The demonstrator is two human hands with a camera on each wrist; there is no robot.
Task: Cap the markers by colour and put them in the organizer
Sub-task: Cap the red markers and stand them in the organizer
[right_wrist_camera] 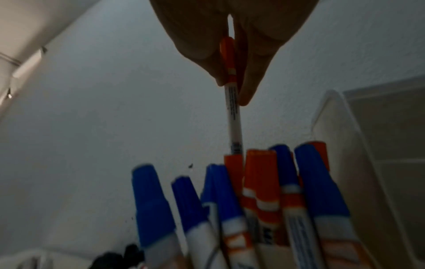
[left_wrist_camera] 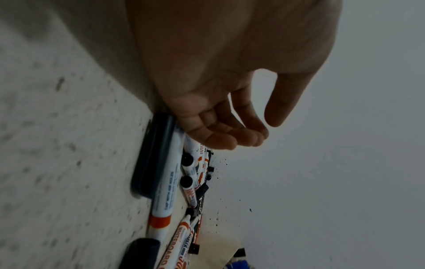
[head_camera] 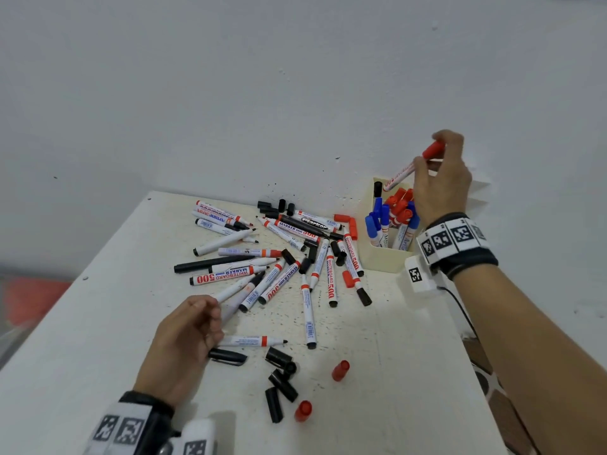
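My right hand (head_camera: 441, 178) pinches a red-capped white marker (head_camera: 414, 165) by its cap end and holds it tilted over the cream organizer (head_camera: 377, 257). In the right wrist view the marker (right_wrist_camera: 233, 112) hangs from my fingers (right_wrist_camera: 247, 87), its lower end among the blue-capped and red-capped markers (right_wrist_camera: 260, 191) standing in the organizer. My left hand (head_camera: 187, 339) rests on the table with relaxed fingers beside a pile of uncapped markers (head_camera: 272, 257); in the left wrist view the left hand (left_wrist_camera: 232, 131) holds nothing.
Loose black caps (head_camera: 281, 385) and two red caps (head_camera: 340, 371) lie near the table's front. More black caps (head_camera: 274, 206) lie by the wall. The white table (head_camera: 82, 339) ends at the left; a ridged white divider (head_camera: 478, 192) stands behind the organizer.
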